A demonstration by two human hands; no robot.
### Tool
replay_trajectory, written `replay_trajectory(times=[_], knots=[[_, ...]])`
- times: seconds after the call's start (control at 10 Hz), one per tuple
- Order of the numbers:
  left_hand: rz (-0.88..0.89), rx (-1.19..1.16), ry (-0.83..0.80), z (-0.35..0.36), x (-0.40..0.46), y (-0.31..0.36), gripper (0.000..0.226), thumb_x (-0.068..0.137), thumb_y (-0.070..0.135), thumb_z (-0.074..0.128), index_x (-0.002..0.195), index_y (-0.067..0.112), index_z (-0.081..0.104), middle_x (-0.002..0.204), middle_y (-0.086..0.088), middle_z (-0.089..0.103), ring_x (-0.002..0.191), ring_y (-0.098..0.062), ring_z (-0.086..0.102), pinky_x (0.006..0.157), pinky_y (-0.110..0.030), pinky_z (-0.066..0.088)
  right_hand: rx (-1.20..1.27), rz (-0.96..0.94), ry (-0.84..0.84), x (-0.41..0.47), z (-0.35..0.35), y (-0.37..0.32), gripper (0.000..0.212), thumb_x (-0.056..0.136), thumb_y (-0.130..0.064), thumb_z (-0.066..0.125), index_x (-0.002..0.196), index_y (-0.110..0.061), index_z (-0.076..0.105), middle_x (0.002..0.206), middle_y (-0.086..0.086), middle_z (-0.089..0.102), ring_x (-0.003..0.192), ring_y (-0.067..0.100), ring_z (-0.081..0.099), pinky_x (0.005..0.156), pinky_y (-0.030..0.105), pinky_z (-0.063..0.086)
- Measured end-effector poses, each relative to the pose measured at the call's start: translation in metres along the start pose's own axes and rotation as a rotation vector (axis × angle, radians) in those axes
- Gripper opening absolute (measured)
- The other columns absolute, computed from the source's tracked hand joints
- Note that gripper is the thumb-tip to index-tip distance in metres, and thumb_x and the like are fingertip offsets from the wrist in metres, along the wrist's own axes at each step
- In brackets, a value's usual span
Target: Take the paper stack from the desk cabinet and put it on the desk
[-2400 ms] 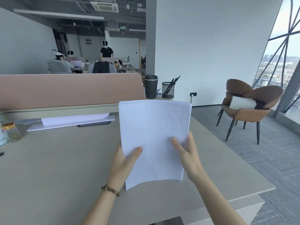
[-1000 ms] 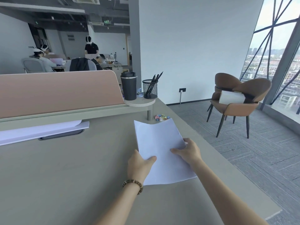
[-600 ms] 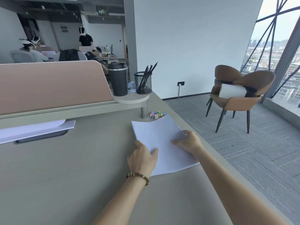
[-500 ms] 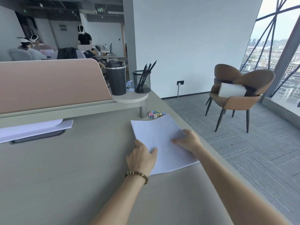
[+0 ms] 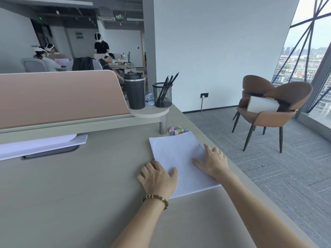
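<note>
The white paper stack [image 5: 175,151] lies flat on the beige desk [image 5: 80,185], near its right edge and turned a little clockwise. My left hand [image 5: 157,178], with a bead bracelet on the wrist, rests at the stack's near left edge: the thumb is on the paper and the fingers lie on the desk beside it. My right hand [image 5: 213,161] lies flat on the right part of the stack with its fingers spread. Neither hand lifts the paper. The desk cabinet is out of view.
Behind the stack, small coloured clips [image 5: 177,130] lie by a shelf post. The round shelf holds a black mug [image 5: 134,92] and a mesh pen holder [image 5: 162,95]. A pink partition [image 5: 59,97] runs along the back. A brown chair [image 5: 268,111] stands on the floor to the right.
The stack went from held up in both hands down to lying flat on the desk. My fingers have since loosened and spread on top of it.
</note>
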State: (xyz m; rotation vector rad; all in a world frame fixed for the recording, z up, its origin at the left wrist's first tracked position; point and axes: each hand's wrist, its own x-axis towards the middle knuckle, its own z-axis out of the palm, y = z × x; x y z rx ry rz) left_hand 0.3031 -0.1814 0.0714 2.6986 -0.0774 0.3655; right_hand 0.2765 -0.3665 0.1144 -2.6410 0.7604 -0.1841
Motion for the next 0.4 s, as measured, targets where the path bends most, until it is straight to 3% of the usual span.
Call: replay_trajectory(times=[0.2, 0.3, 0.4], knots=[[-0.028, -0.03, -0.078, -0.012, -0.003, 0.002, 0.07, 0.081, 0.067, 0.038, 0.116, 0.009, 0.058, 0.117, -0.01, 0.06, 0.116, -0.033, 0.051, 0.098, -0.049, 0.036, -0.042, -0.055, 0.0, -0.012, -0.005, -0.005, 0.071, 0.088, -0.061, 0.051, 0.147, -0.023, 0.037, 0.132, 0.01, 0.05, 0.13, 0.034, 0.044, 0.106, 0.043, 0.034], [0.025, -0.094, -0.096, -0.029, -0.003, 0.0, 0.056, 0.089, 0.062, 0.042, 0.113, 0.013, 0.055, 0.116, -0.005, 0.062, 0.116, -0.029, 0.052, 0.099, -0.046, 0.038, 0.068, -0.115, -0.006, -0.019, -0.012, -0.007, 0.07, 0.092, -0.055, 0.054, 0.151, -0.022, 0.035, 0.142, 0.011, 0.046, 0.135, 0.032, 0.041, 0.109, 0.042, 0.035], [0.091, -0.167, -0.079, -0.053, -0.009, -0.005, 0.054, 0.092, 0.055, 0.044, 0.124, 0.014, 0.052, 0.12, -0.004, 0.063, 0.123, -0.026, 0.052, 0.109, -0.05, 0.034, 0.121, -0.195, -0.015, -0.04, -0.019, -0.012, 0.068, 0.093, -0.051, 0.055, 0.152, -0.021, 0.038, 0.148, 0.008, 0.043, 0.137, 0.03, 0.041, 0.11, 0.04, 0.037]])
